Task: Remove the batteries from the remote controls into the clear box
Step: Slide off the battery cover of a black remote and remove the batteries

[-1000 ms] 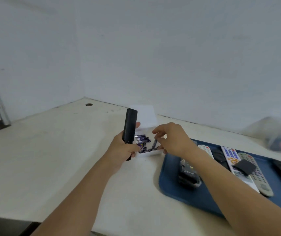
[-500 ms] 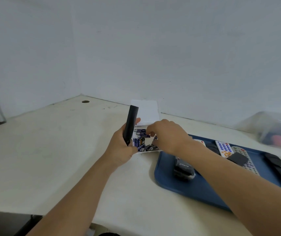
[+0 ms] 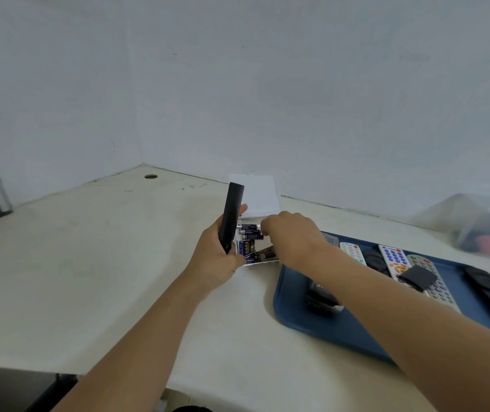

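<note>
Fingers of the right hand curl down over the box, apparently pinching a battery; the grip itself is hidden. The left hand clamps an upright black remote just beside the box. Other batteries lie in the box on the tabletop. More remotes sit on the blue tray. Advice: release low inside the walls so the cell does not bounce out; keep the remote steady.
</note>
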`<state>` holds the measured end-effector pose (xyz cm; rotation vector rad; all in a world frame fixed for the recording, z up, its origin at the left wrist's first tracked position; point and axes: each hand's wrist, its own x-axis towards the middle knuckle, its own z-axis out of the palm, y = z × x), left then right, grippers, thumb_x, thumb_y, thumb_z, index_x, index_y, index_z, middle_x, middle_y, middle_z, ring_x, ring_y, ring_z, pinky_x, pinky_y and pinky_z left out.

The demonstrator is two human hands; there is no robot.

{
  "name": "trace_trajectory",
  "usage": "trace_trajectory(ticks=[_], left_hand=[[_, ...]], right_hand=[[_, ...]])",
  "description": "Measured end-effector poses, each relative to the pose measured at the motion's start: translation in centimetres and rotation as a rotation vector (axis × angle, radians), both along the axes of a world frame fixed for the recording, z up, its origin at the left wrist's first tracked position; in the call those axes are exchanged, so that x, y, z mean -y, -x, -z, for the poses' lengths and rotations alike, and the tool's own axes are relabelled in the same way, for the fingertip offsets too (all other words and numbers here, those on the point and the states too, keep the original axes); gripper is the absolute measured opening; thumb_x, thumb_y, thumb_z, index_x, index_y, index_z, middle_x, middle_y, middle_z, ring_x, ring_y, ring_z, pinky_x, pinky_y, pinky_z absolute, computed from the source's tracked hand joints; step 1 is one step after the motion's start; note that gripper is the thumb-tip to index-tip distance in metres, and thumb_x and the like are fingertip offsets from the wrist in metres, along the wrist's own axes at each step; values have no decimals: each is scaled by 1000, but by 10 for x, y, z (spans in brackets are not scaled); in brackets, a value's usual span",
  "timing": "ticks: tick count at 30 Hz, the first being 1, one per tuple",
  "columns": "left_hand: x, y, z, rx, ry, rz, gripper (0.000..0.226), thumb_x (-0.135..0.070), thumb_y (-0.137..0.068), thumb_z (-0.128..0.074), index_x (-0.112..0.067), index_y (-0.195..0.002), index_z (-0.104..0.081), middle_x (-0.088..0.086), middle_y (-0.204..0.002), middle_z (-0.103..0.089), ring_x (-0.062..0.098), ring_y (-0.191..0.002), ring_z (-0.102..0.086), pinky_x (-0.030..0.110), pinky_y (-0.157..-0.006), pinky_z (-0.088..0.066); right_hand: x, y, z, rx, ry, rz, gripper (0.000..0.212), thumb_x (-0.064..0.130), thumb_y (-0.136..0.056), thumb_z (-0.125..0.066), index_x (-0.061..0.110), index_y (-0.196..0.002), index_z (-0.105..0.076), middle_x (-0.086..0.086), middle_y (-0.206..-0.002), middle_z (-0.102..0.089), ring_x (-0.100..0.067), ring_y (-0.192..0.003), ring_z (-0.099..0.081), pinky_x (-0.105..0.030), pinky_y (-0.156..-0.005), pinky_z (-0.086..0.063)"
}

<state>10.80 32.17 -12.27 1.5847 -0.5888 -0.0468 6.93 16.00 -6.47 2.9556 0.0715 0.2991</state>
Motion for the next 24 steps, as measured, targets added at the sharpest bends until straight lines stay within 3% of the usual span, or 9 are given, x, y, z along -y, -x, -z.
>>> trace_trajectory(ticks=[2,5,7,10,13,15,18,21,24], left_hand=[[0,0,0,-12,5,2,93,28,-75,-50,-44,-135,-53,17,-99,-63,26,-78,-44,37,-74,-42],[0,0,0,-16,11,6,93,27,-76,-52,-46,-134,-53,7,-97,-64,22,-78,-45,35,-74,-43],[0,0,0,-19,19,17,94,28,-76,-52,-46,-134,-52,15,-109,-65,24,-86,-46,41,-78,-42],[1,1,0,-23,27,24,95,29,-77,-52,-48,-132,-53,18,-106,-61,25,-90,-46,43,-80,-42],[2,1,-1,-22,44,22,94,31,-76,-51,-43,-134,-53,23,-118,-65,26,-87,-49,42,-77,-45],[2,1,-2,-29,57,23,93,33,-76,-50,-38,-136,-52,14,-119,-66,27,-86,-50,42,-77,-46],[2,4,-3,-40,65,25,92,33,-78,-49,-39,-135,-52,17,-116,-65,27,-89,-49,43,-81,-44],[2,5,-6,-18,73,21,92,33,-78,-49,-38,-136,-51,20,-128,-65,26,-90,-52,41,-81,-47],[2,4,-5,-9,59,14,91,32,-78,-48,-38,-137,-50,17,-116,-67,25,-81,-49,35,-74,-46]], right_hand=[[0,0,2,-17,-79,-4,36,-4,-81,-60,14,-112,-61,-5,-103,-66,-24,-84,-62,-32,-67,-48],[1,-1,3,-60,-145,-3,36,-6,-80,-59,14,-108,-58,-4,-104,-67,-25,-90,-64,-35,-74,-54],[0,-3,1,-79,-128,0,35,-6,-80,-59,14,-109,-59,-5,-104,-66,-25,-87,-62,-34,-71,-51],[-2,-4,-5,-146,-78,24,28,-5,-83,-60,9,-107,-64,-6,-94,-62,-24,-78,-57,-31,-65,-45],[-8,-6,-9,-182,-40,53,18,-8,-81,-58,9,-87,-61,-1,-69,-47,-18,-60,-47,-25,-51,-36],[-12,-7,-11,-194,-18,78,17,-8,-81,-58,7,-75,-55,-1,-65,-43,-14,-54,-41,-24,-46,-30],[-16,-9,-13,-227,-12,80,32,-7,-81,-57,12,-62,-41,-2,-65,-42,-14,-54,-40,-25,-46,-30],[-16,-12,-15,-237,-30,64,23,-8,-79,-57,11,-70,-49,-3,-71,-48,-16,-57,-45,-27,-53,-36],[-8,-11,-15,-204,-87,23,24,-7,-80,-60,11,-95,-67,-5,-90,-64,-23,-71,-57,-27,-56,-40]])
